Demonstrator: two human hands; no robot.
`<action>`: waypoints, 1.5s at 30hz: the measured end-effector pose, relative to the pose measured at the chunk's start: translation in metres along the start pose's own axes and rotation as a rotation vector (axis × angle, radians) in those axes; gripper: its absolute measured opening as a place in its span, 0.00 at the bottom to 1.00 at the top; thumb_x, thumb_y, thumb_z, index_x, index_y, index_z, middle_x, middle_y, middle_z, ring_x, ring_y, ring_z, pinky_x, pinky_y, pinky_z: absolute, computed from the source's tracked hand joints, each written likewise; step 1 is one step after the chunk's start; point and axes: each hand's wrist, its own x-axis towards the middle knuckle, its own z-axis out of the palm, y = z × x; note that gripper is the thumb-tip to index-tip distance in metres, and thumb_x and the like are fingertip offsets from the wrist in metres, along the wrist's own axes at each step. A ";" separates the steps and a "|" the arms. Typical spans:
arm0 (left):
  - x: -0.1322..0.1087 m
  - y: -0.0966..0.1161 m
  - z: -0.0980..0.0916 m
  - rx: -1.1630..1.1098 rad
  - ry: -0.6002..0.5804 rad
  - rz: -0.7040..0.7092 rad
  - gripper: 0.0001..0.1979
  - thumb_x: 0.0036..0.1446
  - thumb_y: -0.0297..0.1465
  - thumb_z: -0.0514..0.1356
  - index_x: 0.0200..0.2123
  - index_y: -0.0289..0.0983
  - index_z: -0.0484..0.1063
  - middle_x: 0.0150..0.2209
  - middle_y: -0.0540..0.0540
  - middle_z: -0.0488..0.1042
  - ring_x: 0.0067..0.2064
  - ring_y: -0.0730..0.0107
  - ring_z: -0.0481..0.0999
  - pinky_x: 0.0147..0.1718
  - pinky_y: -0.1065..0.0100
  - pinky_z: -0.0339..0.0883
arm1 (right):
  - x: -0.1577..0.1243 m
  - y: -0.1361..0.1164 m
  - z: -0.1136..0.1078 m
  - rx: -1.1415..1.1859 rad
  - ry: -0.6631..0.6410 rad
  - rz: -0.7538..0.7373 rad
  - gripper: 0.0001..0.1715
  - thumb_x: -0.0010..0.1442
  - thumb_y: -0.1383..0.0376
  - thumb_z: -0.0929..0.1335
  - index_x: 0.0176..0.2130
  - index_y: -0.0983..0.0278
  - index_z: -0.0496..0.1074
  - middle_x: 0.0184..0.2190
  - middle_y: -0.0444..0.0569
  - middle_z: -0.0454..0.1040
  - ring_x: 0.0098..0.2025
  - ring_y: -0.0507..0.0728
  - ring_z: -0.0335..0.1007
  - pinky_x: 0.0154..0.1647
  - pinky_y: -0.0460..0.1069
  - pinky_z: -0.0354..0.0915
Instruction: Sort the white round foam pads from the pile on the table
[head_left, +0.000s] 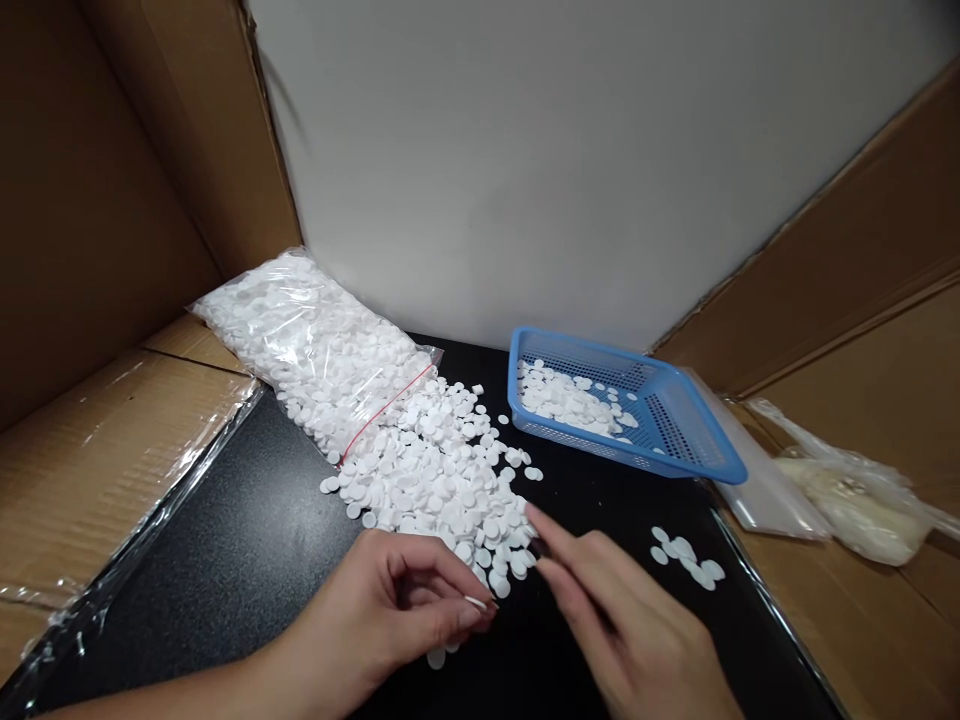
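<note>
A heap of small white discs [439,470] spills from an open clear zip bag [315,345] onto a black mat [247,540]. My left hand [394,610] rests near the heap's front edge, thumb and fingers pinched on one white disc [474,602]. My right hand [622,625] lies beside it with fingers stretched toward the heap, holding nothing that I can see. A blue mesh basket [675,425] at the back right holds several discs. A few more discs [686,558] lie in a small group right of my right hand.
Cardboard panels [112,200] wall in the left and right sides, with a white wall behind. A clear plastic bag with pale contents [855,500] lies at the right on cardboard. Taped cardboard [97,450] borders the mat on the left.
</note>
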 end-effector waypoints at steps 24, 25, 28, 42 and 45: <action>0.003 0.016 -0.011 0.041 0.045 0.110 0.14 0.57 0.41 0.68 0.32 0.35 0.80 0.33 0.44 0.82 0.34 0.68 0.78 0.36 0.70 0.71 | -0.012 0.071 -0.003 -0.382 -0.117 0.336 0.21 0.69 0.59 0.59 0.54 0.64 0.72 0.40 0.54 0.79 0.29 0.59 0.79 0.17 0.49 0.67; 0.005 0.019 -0.014 0.039 0.072 0.132 0.14 0.58 0.41 0.67 0.32 0.35 0.79 0.32 0.45 0.82 0.32 0.69 0.77 0.34 0.71 0.71 | -0.012 0.072 -0.003 -0.398 -0.136 0.338 0.21 0.69 0.60 0.60 0.54 0.64 0.73 0.40 0.54 0.79 0.31 0.60 0.80 0.18 0.49 0.67; 0.012 0.026 -0.026 -0.026 0.167 0.167 0.13 0.60 0.40 0.67 0.31 0.35 0.77 0.31 0.47 0.80 0.30 0.74 0.74 0.31 0.75 0.68 | -0.010 0.073 -0.005 -0.418 -0.195 0.355 0.21 0.67 0.60 0.62 0.54 0.65 0.73 0.41 0.55 0.80 0.37 0.62 0.81 0.23 0.50 0.71; 0.018 0.039 -0.041 -0.319 0.369 0.087 0.04 0.44 0.26 0.65 0.25 0.34 0.73 0.26 0.45 0.78 0.27 0.76 0.72 0.24 0.80 0.66 | 0.002 0.065 -0.009 -0.373 -0.393 0.626 0.29 0.67 0.57 0.56 0.61 0.64 0.67 0.50 0.58 0.75 0.45 0.66 0.78 0.33 0.55 0.73; 0.017 0.039 -0.040 -0.291 0.382 0.051 0.05 0.47 0.29 0.66 0.26 0.34 0.73 0.25 0.46 0.77 0.27 0.76 0.71 0.27 0.79 0.68 | 0.004 0.064 -0.010 -0.360 -0.408 0.658 0.30 0.67 0.56 0.55 0.61 0.64 0.66 0.51 0.59 0.74 0.45 0.66 0.78 0.31 0.55 0.72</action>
